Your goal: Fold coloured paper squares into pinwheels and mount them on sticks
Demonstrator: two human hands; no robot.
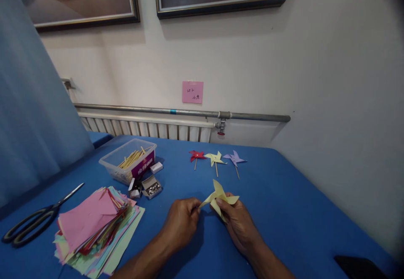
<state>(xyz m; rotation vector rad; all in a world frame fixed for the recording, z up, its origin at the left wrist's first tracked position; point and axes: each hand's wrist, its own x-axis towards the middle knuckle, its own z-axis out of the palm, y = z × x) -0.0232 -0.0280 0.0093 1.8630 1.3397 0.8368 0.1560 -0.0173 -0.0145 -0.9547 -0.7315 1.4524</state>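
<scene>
three finished-looking pinwheels lie in a row on the far part of the blue counter (290, 216): a red pinwheel (197, 155), a yellow pinwheel (215, 158) and a purple pinwheel (235, 158), each with a stick. a fourth, the held pinwheel (218, 192) in pale yellow paper, is above the near middle of the counter; its blades are shaped, but no stick shows on it, so it seems only partly made. the right hand (238, 224) is closed on it, thumb over the centre, so i cannot tell if a pin is in. the left hand (183, 218) is curled, seemingly pinching the left blade tip. unused sticks (131, 159) and a thick paper stack (90, 220) remain at left.

the pink note (192, 92) on the wall reads "252", with two handwritten characters below, the second unclear. the plastic box's purple label (142, 168) has white lettering too small to read.
</scene>
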